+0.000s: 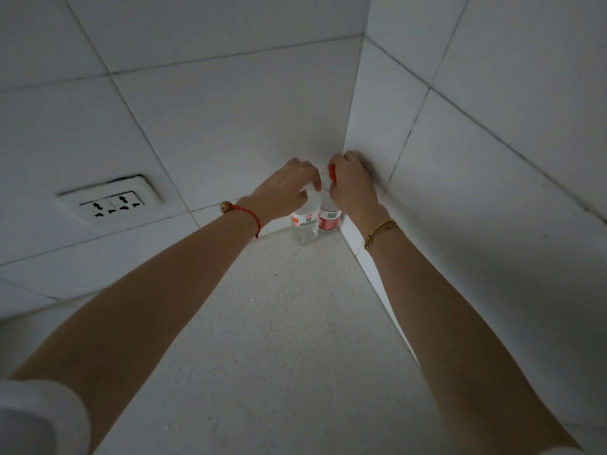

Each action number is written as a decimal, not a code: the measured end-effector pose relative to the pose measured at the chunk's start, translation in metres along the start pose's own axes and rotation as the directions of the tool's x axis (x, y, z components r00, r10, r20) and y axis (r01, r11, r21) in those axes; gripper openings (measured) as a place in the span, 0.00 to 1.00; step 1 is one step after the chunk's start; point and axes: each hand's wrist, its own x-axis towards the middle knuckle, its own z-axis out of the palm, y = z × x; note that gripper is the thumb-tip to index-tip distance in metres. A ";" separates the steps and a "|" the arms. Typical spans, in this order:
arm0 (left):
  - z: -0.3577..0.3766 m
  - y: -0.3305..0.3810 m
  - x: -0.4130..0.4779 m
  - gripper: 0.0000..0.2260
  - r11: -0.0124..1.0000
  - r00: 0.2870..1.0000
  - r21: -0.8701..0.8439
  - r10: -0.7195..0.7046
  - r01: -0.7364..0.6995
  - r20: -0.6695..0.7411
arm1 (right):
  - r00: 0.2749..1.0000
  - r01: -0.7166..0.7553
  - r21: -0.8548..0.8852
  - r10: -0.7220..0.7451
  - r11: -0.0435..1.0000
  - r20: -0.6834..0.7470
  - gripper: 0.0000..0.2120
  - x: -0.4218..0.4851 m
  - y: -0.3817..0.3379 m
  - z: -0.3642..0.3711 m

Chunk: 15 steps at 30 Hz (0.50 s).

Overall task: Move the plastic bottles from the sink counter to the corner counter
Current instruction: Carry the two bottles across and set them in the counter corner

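Two clear plastic bottles stand upright side by side in the far corner of the speckled white counter [282, 323]. The left bottle [306, 224] has a white and red label; my left hand [285, 188] is closed around its top. The right bottle [328, 220] has a red label and a red cap; my right hand [353, 183] grips it at the cap, close against the corner wall. Both bottle bases rest on the counter, and the bottles touch or nearly touch each other.
White tiled walls meet at the corner right behind the bottles. A double wall socket [110, 202] sits on the left wall. The counter stretches toward me between my forearms.
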 end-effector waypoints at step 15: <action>0.001 0.002 -0.018 0.24 0.982 0.990 -0.136 -0.137 0.130 -0.042 | 0.999 -0.031 0.022 0.032 0.999 -0.020 0.24 -0.034 -0.006 -0.018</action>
